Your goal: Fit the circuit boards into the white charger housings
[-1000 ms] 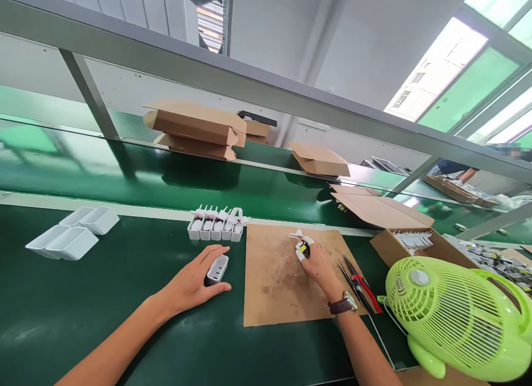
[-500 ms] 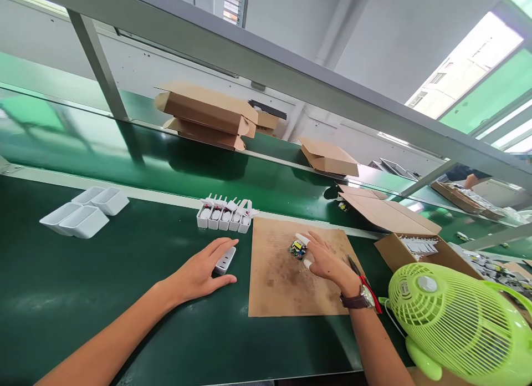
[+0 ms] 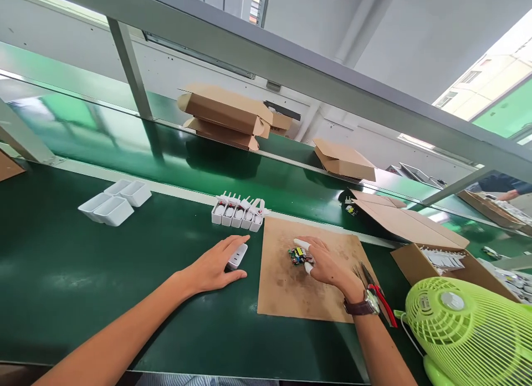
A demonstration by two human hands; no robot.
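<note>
Turned since earlier, the circuit board [image 3: 297, 257] lies between the parted right fingers [image 3: 303, 244]; grip unclear.

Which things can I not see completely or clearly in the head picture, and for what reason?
Head view, white slotted housing: the left hand covers its left end.
Head view, circuit board: the right hand partly hides its right side; its components are too small to identify.
Head view, green fan: cut off by the right and bottom edges.
Head view, co-worker's arm: too small to tell what it handles.
</note>
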